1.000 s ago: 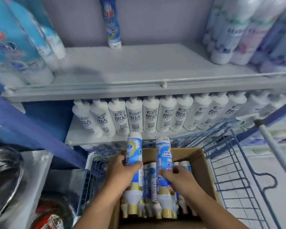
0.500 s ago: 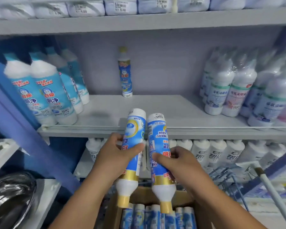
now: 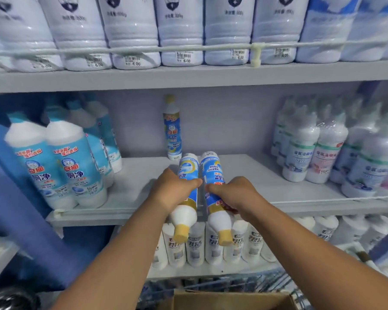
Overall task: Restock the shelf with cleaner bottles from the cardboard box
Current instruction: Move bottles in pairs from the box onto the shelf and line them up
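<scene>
My left hand [image 3: 174, 190] grips one blue-and-white cleaner bottle [image 3: 188, 170], and my right hand [image 3: 232, 194] grips a second cleaner bottle [image 3: 211, 168]. Both bottles are upside down, yellow caps toward me, bases pointing into the middle shelf [image 3: 244, 173]. They hover side by side over the shelf's front part. One matching bottle [image 3: 172, 128] stands upright at the back of that shelf. The cardboard box [image 3: 231, 300] shows only its top edge at the bottom of the view.
Blue-labelled bottles [image 3: 61, 166] fill the shelf's left side and shrink-wrapped white bottles [image 3: 323, 148] its right. White jugs [image 3: 132, 30] line the upper shelf behind a rail. A row of white bottles [image 3: 213, 242] sits on the lower shelf. Blue wire cart [image 3: 244, 283] holds the box.
Both hands lifted the two bottles out of the box and carried them up and forward to the middle shelf. The view tilted upward, so the box has nearly left the frame.
</scene>
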`<state>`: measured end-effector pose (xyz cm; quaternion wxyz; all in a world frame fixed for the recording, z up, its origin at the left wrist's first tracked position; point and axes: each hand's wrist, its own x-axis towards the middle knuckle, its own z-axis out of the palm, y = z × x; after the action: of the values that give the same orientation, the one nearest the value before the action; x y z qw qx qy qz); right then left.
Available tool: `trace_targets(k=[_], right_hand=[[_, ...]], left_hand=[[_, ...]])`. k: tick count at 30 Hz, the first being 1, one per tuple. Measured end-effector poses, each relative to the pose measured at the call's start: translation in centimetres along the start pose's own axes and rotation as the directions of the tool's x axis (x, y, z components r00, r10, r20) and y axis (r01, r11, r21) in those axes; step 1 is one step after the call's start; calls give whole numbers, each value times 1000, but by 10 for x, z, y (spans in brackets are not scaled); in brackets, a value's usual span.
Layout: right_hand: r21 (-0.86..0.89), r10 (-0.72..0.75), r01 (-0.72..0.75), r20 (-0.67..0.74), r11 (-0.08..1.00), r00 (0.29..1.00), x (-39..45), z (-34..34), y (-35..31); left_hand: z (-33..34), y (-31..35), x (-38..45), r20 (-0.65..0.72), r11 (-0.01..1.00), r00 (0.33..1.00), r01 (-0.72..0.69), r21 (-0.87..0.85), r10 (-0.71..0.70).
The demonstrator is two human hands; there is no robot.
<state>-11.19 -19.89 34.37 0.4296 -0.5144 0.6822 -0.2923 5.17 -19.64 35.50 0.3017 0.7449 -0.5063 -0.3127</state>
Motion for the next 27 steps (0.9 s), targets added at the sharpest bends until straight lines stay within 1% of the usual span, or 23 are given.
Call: trace_targets(k=[2,6,8,11,13,14,17,18,19,20,21,22,23,24,25,26,27], right_hand=[[-45,20,-20,1,999,1000,7,4,-5],[-138,32,-35,-19,990,999,16,9,-10],[-224,27,-32,-27,974,999,21,10,-12],[-383,-34,16,-39,923,999,26,12,-17],[-402,-83,73,-6,913,997,27,11,-20],[-387,-104,107,30,916,994,26,11,-19],[-301,-206,231,111,925,972,24,6,-6],[-252,-260,283,121,925,958,25,3,1],[-198,-314,337,137,920,939,26,-2,9],[-155,-363,389,171,908,916,26,-7,19],[-149,-423,461,226,875,877,27,-13,27],[-184,-481,543,295,819,825,30,-19,37],[-242,-521,618,362,748,773,32,-23,45],[-315,-544,666,396,676,740,33,-25,51],[-433,-586,701,386,567,713,33,-24,56],[-567,-658,706,342,424,670,34,-21,60],[-661,-737,687,296,301,608,35,-17,62]], left_hand=[[3,-1,11,46,1000,999,6,15,-7],[4,-2,23,99,993,995,4,119,-16],[5,-4,28,134,989,991,-3,151,-18],[3,-4,31,162,989,987,-17,149,-8],[2,-8,33,174,991,985,-30,131,7],[1,-11,34,192,991,980,-64,120,40],[-6,-26,37,205,967,953,-244,75,225],[-9,-33,35,219,943,927,-327,71,305],[-11,-41,33,236,904,888,-421,69,395],[-14,-49,29,274,852,834,-517,86,479],[-16,-57,25,301,800,780,-594,79,549],[-16,-67,24,323,753,727,-655,63,606],[-16,-76,25,332,695,680,-713,94,653],[-16,-83,26,348,626,645,-758,181,680],[-14,-87,28,347,557,624,-782,281,700],[-12,-90,29,318,503,601,-794,340,733],[-10,-90,29,281,475,577,-804,358,766]])
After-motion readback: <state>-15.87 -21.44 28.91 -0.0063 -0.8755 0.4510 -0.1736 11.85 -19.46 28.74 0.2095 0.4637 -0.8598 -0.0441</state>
